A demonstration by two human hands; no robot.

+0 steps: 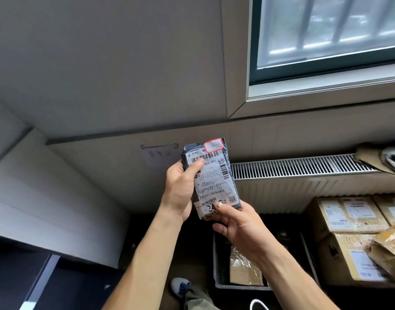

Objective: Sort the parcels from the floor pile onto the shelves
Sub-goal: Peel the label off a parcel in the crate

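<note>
A small dark parcel (pixel 211 173) is held up in front of the wall by both hands. The left hand (pixel 178 191) is closed around its left edge, with the thumb pressed on the upper part of the white shipping label (pixel 212 177). The right hand (pixel 234 224) is clamped on the lower end of the parcel, the thumb lying on the bottom of the label and the other fingers curled under it. The parcel is kept almost upright, slightly tilted, with the label turned to the camera. A small sticker with a red border (pixel 213 146) is seen at the top corner of the parcel; something is written on it by hand, but it cannot be read surely.

Behind the parcel, a sheet of paper with handwritten characters (pixel 159 153) is fixed on the wall. To the right of the hands, a white radiator with a ribbed top (pixel 304 173) is mounted under a window (pixel 326 34). Below the radiator, at the right side, several cardboard boxes (pixel 348 220) with labels are stacked close together. Under the right forearm, a dark crate (pixel 219 269) is placed on the floor, and a brown taped package (pixel 243 267) is lying inside it. At the bottom edge, a light shoe (pixel 179 287) of the person is visible on the floor.
</note>
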